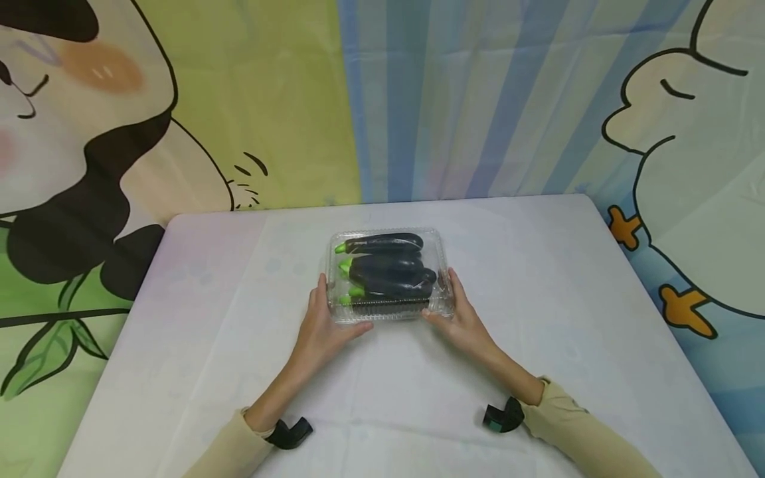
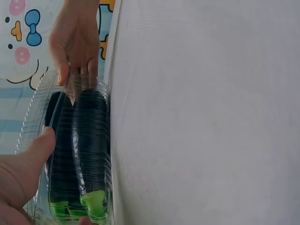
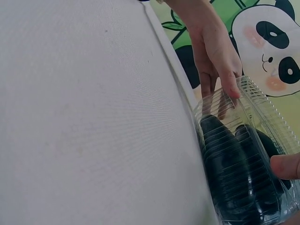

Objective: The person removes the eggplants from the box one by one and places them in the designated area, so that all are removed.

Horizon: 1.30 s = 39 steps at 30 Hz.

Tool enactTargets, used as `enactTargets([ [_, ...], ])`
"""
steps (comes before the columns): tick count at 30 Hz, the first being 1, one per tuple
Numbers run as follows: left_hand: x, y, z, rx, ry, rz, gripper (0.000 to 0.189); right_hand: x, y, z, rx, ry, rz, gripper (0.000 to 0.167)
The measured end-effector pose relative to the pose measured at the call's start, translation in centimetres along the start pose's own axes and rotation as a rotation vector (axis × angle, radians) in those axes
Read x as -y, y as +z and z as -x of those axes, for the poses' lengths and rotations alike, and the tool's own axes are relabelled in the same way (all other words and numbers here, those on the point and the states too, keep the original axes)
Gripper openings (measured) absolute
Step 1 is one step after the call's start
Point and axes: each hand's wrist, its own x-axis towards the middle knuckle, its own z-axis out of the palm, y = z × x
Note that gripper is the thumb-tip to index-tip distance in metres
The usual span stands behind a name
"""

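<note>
A clear plastic clamshell container point(image 1: 440, 249) with its lid down is held between both hands at mid table. Inside it lie several dark eggplants point(image 1: 388, 269), their green stem ends toward the left. My left hand point(image 1: 323, 332) grips the container's left end, fingers along the side and thumb by the front edge. At the opposite end my right hand point(image 1: 463, 325) holds it likewise, its thumb on the front corner. In the left wrist view, the left thumb point(image 2: 42, 145) lies over the ribbed wall; the right thumb point(image 3: 285, 166) shows against the plastic in the right wrist view.
A white cloth covers the table point(image 1: 239, 372). Behind it hangs a printed curtain point(image 1: 287, 99) with cartoon animals and stripes. Black camera mounts point(image 1: 289, 433) sit at both wrists, below beige sleeves point(image 1: 230, 445).
</note>
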Motion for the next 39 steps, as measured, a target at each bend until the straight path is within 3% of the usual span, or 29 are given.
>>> enactTargets([
  [12,-0.3,0.4,0.6,-0.088,0.076,-0.03,0.125,0.1,0.0,0.2,0.003,0.022,0.0,0.102],
  [28,-0.6,0.6,1.0,-0.104,0.095,-0.029,0.123,0.5,-0.1,-0.2,0.013,0.039,-0.012,0.102],
  [39,-0.8,0.5,0.6,-0.13,0.17,-0.035,0.119,0.8,-0.5,-0.7,0.031,0.046,-0.009,0.101],
])
